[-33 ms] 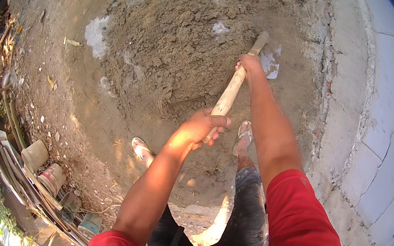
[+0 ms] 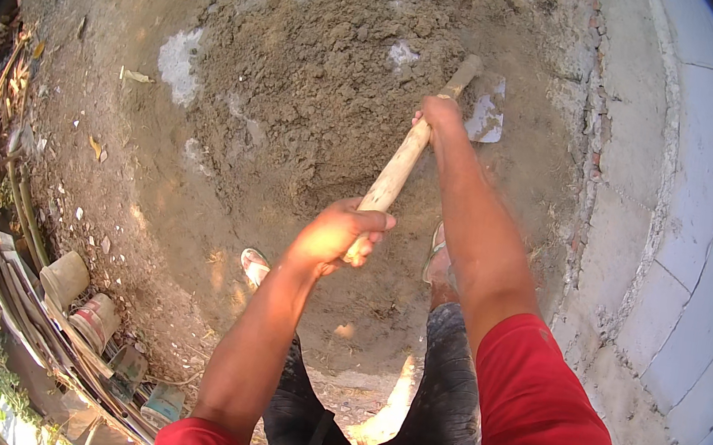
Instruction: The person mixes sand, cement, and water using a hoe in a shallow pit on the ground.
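Note:
A hoe with a thick pale wooden handle (image 2: 399,167) slants from lower left to upper right in front of me. Its flat, shiny metal blade (image 2: 486,117) rests at the right border of a heap of damp grey-brown mortar or sand mix (image 2: 302,82). My left hand (image 2: 339,236) is wrapped round the near end of the handle. Farther up, close to the blade, my right hand (image 2: 441,115) grips the same handle. Part of the blade's surface is coated with the mix.
My sandalled feet (image 2: 441,260) stand just this side of the heap. To the right runs a rough concrete strip (image 2: 613,236) beside pale slabs (image 2: 689,192). Old buckets (image 2: 64,280) and stacked boards (image 2: 21,306) line the lower left. Whitish powder patches (image 2: 180,66) mark the ground.
Both hands and the hoe handle have shifted slightly left, the left hand most. The blade has barely moved, and the heap looks the same.

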{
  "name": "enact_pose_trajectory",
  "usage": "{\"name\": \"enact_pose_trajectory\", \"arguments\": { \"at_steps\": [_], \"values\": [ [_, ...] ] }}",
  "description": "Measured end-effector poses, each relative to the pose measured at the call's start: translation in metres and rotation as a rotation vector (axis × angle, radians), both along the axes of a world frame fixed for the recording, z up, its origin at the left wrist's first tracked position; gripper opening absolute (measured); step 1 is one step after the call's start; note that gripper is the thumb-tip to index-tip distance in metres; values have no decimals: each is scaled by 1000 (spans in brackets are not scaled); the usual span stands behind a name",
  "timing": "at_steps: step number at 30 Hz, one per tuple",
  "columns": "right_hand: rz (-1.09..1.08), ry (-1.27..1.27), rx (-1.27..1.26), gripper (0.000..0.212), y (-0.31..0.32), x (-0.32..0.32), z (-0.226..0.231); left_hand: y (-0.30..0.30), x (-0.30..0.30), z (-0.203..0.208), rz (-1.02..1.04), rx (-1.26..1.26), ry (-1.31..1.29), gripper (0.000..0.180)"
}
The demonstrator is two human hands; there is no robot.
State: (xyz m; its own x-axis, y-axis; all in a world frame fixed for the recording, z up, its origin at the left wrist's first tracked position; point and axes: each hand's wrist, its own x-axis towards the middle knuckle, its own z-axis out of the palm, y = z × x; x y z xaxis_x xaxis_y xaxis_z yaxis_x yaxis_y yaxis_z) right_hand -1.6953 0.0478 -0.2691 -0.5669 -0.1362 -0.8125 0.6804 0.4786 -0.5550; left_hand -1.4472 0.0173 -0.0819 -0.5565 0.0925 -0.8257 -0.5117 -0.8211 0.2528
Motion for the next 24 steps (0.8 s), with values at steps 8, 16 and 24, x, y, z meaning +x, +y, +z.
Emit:
{"name": "enact_pose_trajectory", "arguments": {
  "at_steps": [8,16,24],
  "values": [
    [-95,-71,-122,49,-43,201,198,-1,215,111,-232,-278,-148,33],
    [-32,-96,-193,27,17,195,219,157,211,31,-209,-700,-169,52],
    [174,-137,-220,26,-4,168,233,196,162,12,-120,-706,-272,40]
  ]
}}
